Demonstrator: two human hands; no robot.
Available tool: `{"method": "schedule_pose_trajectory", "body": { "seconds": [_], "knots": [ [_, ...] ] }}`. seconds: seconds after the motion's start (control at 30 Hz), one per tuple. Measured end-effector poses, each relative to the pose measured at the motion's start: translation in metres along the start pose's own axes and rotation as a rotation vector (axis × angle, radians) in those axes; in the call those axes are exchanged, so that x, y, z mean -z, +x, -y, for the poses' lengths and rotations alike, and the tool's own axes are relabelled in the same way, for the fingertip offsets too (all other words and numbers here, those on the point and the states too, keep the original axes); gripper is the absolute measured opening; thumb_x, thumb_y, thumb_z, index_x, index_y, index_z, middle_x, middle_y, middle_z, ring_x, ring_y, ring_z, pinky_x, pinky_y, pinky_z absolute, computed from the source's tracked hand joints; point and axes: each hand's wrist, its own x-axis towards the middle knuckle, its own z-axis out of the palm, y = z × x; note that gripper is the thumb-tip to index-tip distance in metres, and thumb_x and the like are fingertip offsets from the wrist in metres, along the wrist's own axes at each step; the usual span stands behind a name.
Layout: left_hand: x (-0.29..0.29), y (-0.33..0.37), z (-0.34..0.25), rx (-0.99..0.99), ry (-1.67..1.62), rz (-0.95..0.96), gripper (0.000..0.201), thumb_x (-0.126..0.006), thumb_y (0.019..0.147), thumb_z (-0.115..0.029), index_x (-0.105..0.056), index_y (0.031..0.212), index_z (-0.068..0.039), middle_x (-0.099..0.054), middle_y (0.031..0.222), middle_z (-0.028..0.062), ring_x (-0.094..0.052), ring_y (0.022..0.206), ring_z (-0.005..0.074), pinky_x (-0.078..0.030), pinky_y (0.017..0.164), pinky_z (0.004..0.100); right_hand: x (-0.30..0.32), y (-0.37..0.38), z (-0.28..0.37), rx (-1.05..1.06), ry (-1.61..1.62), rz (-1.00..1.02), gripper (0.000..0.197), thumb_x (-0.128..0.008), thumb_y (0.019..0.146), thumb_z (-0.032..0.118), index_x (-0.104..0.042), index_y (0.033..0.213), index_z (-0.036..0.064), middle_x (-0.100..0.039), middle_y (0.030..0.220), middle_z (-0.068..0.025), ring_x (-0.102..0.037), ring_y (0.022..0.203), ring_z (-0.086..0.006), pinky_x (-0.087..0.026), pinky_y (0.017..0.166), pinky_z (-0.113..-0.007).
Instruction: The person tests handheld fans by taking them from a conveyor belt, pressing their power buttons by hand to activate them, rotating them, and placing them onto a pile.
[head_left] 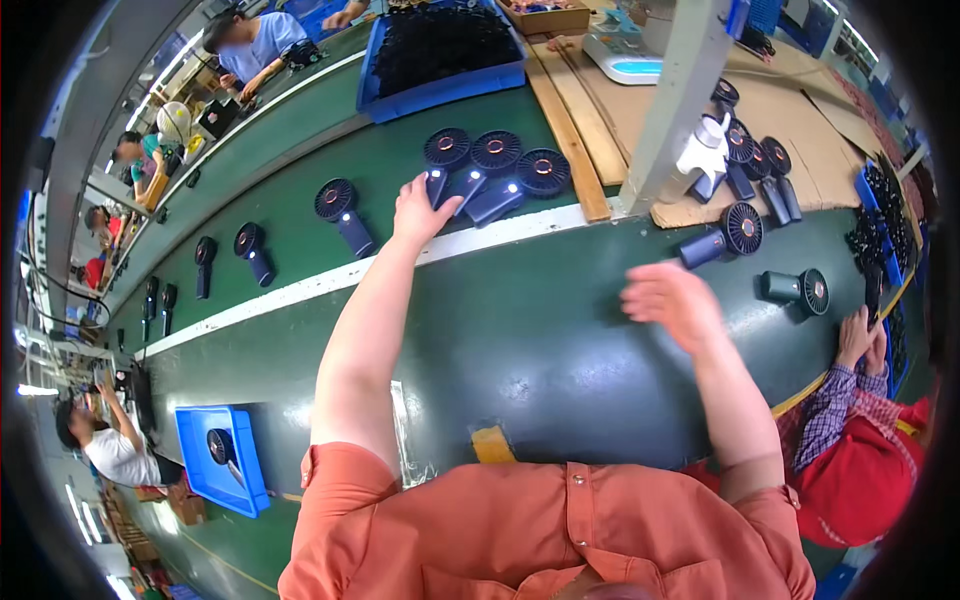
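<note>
My left hand (420, 212) is at the handle of a dark blue handheld fan (437, 184) on the far green strip, its thumb and fingers spread to either side. That fan is the leftmost of three lying close together; beside it are a second fan (495, 150) and a third fan (543, 172), with small lights glowing on their handles. Over the near green surface, my right hand (672, 302) hovers with its fingers extended and nothing in it. Close to it, on the right, lie a dark blue fan (742, 228) and a green fan (813, 292).
More fans, such as one (336, 200), lie spaced along the strip. A blue bin (440, 95) of black parts stands behind. A white post (680, 105) rises beside cardboard holding several fans. One fan sits in a blue tray (255, 465). A co-worker's hands (860, 340) are at right.
</note>
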Motion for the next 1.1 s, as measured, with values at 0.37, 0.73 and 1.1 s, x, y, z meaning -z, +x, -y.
{"method": "schedule_pose_trajectory", "body": {
  "seconds": [0.37, 0.73, 1.1],
  "knots": [
    [0.029, 0.018, -0.022, 0.140, 0.327, 0.181, 0.070, -0.071, 0.064, -0.054, -0.052, 0.125, -0.025, -0.039, 0.129, 0.0215, -0.043, 0.115, 0.0375, -0.043, 0.092, 0.0454, -0.097, 0.218, 0.026, 0.189, -1.300, -0.391, 0.051, -0.048, 0.085, 0.057, -0.051, 0.127, 0.0295, -0.055, 0.111, -0.0226, -0.048, 0.109, -0.0391, -0.040, 0.089, -0.050],
    [0.079, -0.071, 0.055, 0.001, 0.134, 0.069, 0.060, -0.071, 0.063, -0.051, -0.062, 0.111, -0.017, -0.047, 0.117, 0.0274, -0.046, 0.109, 0.0428, -0.041, 0.094, 0.0446, -0.062, 0.168, 0.027, 0.570, -0.737, -0.215, 0.067, -0.067, 0.072, 0.015, -0.036, 0.130, 0.0091, -0.049, 0.116, -0.0235, -0.057, 0.100, -0.0337, -0.045, 0.089, -0.038],
    [0.118, -0.287, -0.014, -0.059, 0.367, 0.055, 0.051, -0.075, 0.061, -0.027, -0.053, 0.098, 0.001, -0.020, 0.145, 0.0269, -0.016, 0.136, 0.0435, -0.022, 0.101, 0.0636, -0.058, -0.010, -0.021, 0.203, -0.086, -0.035, 0.042, -0.074, 0.077, 0.014, -0.053, 0.110, -0.0008, -0.061, 0.091, -0.0053, -0.057, 0.077, -0.0085, -0.048, 0.070, -0.024]
  ]
}}
